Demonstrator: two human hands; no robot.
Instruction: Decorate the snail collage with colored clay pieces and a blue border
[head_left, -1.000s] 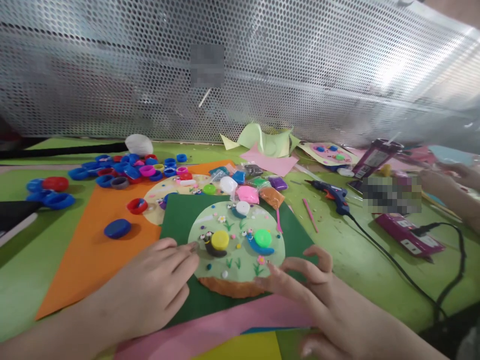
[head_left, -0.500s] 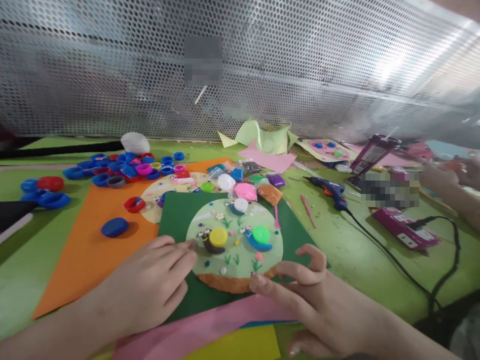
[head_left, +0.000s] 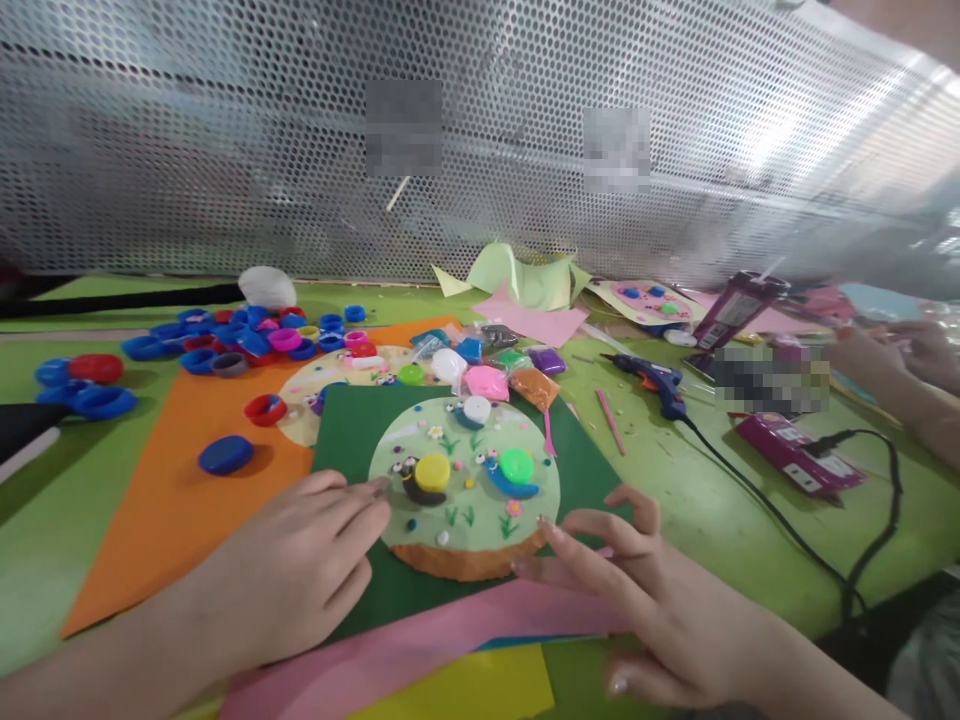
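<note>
A round pale-green craft disc (head_left: 465, 480) with bottle-cap snails, a yellow one (head_left: 433, 472) and a green one (head_left: 517, 466), lies on a dark green sheet (head_left: 352, 430). My left hand (head_left: 300, 570) lies flat on the green sheet, fingers stretched, tips touching the disc's left edge. My right hand (head_left: 637, 590) rests at the disc's lower right rim, fingers spread, fingertips on the orange-brown border (head_left: 457, 562). Neither hand holds anything.
Orange (head_left: 180, 490), pink (head_left: 450, 650) and yellow (head_left: 480, 690) sheets lie around the green one. Several bottle caps (head_left: 247, 335) are scattered at the back left. Clay packets (head_left: 487, 380), a blue glue gun (head_left: 652, 380) with its black cord (head_left: 787, 520), and another person's hands (head_left: 900, 365) sit to the right.
My right hand's fingers shifted slightly along the disc's lower right rim. The left hand stayed where it was. The view drifted a little.
</note>
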